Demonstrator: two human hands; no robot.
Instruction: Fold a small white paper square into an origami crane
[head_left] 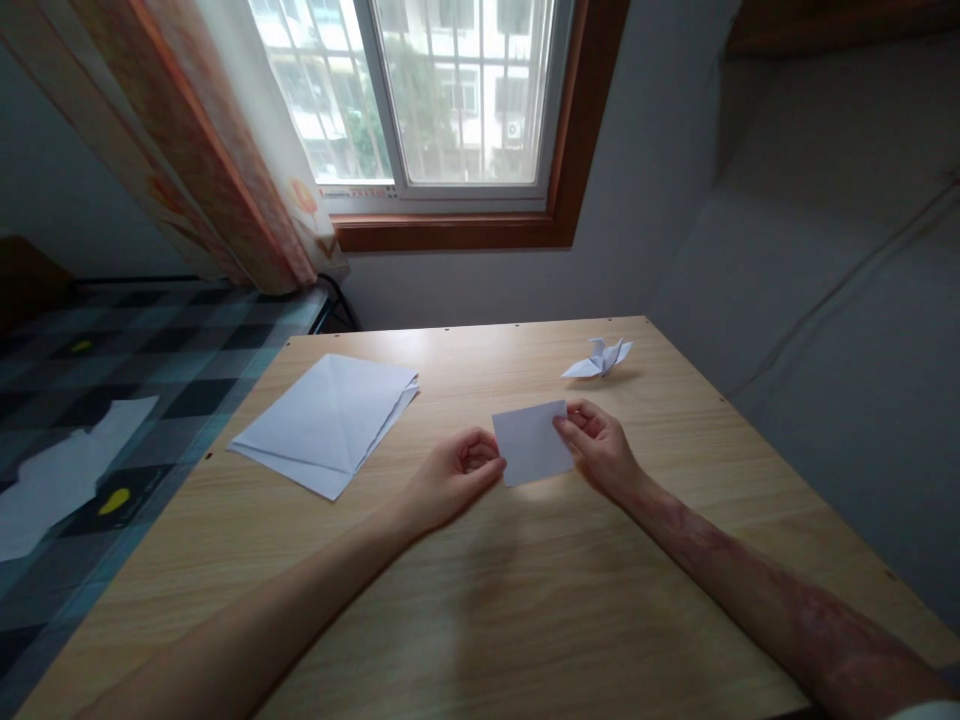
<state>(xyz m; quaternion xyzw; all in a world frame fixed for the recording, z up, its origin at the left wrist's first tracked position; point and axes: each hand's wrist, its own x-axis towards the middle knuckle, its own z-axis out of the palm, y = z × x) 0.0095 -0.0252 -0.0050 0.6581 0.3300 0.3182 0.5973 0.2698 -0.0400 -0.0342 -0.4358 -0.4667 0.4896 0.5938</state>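
Note:
A small white square of paper (531,446) is held up over the middle of the table, its face towards me. My right hand (596,445) pinches its upper right edge between thumb and fingers. At the lower left edge, my left hand (463,470) has its fingers curled and its thumb against the paper. Beyond my right hand a folded white paper crane (600,358) stands on the table. To the left of my left hand lies a stack of larger white paper sheets (322,415), the top one creased.
The wooden table (570,610) reaches towards the wall below a window (465,95). On the left, a bed with a checked cover (247,320) stands beside the table, with loose white paper (67,475) on it. A curtain (202,130) hangs above the bed.

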